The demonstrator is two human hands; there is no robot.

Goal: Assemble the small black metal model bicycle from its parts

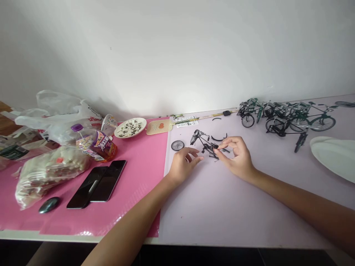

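My right grip [235, 157] was closed, thumb and forefinger pinched on a small black piece [216, 146]. My left grip [183, 164] was partly open, fingers curled with a gap to the thumb, nothing visible in it. Between the two, just past the fingertips, was the black bicycle frame [208, 148]. A spoked wheel [178, 145] lay just beyond my left grip, a curved black strip [219, 139] just beyond my right. Farther right, model bicycles [296, 118] crowded the surface [222, 210].
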